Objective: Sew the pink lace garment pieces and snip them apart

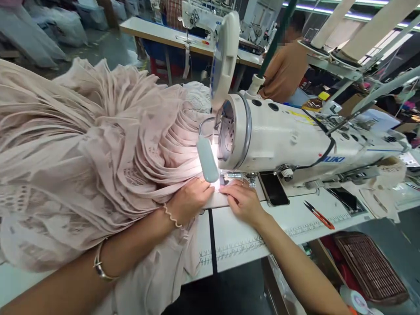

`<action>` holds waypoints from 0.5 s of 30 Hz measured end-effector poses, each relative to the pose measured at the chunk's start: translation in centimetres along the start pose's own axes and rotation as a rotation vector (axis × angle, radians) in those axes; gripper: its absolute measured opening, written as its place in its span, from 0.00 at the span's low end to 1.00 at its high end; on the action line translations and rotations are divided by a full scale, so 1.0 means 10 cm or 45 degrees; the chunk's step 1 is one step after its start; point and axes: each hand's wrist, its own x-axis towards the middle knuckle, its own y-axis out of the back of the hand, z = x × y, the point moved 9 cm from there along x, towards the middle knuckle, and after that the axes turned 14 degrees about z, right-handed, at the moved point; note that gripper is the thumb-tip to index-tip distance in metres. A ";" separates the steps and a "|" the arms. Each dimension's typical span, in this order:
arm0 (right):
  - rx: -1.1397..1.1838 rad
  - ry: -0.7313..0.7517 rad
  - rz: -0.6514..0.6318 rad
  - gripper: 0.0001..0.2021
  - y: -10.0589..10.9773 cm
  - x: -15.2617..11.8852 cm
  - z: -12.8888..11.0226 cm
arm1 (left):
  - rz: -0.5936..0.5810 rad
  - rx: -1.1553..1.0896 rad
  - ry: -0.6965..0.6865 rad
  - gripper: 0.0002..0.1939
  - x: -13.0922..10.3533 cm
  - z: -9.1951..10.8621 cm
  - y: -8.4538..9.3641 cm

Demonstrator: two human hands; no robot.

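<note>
Pale pink gathered fabric (111, 153) with lace cutwork is heaped over the left of the table and hangs off its front edge. My left hand (193, 194) has its fingers closed on the edge of this fabric, just below a small grey lamp (208, 161). Close beside it, my right hand (244, 201) is closed, thumb and fingertips pinching the fabric edge at the lit needle area. The white sewing machine (275, 135) reaches in from the right over my fingertips. Its needle is hidden behind the lamp and glare.
On the white table (236, 245) with printed rulers lie a dark phone (274, 189) and orange-handled thread snips (320, 215). A brown slatted seat (370, 262) stands lower right. Behind are another sewing machine (200, 17) and a seated person (285, 65).
</note>
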 end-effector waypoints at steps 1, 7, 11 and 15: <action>-0.001 -0.001 0.007 0.16 0.00 0.00 0.00 | 0.007 -0.014 0.003 0.17 0.01 0.01 0.01; 0.000 0.047 0.021 0.16 0.02 0.03 -0.06 | -0.046 -0.068 -0.003 0.16 0.01 0.05 -0.01; 0.018 0.083 0.015 0.18 0.04 0.01 -0.07 | -0.035 -0.051 -0.019 0.16 0.01 0.05 -0.01; 0.019 0.117 -0.002 0.19 0.06 0.00 -0.09 | -0.022 -0.069 -0.007 0.15 0.02 0.05 0.00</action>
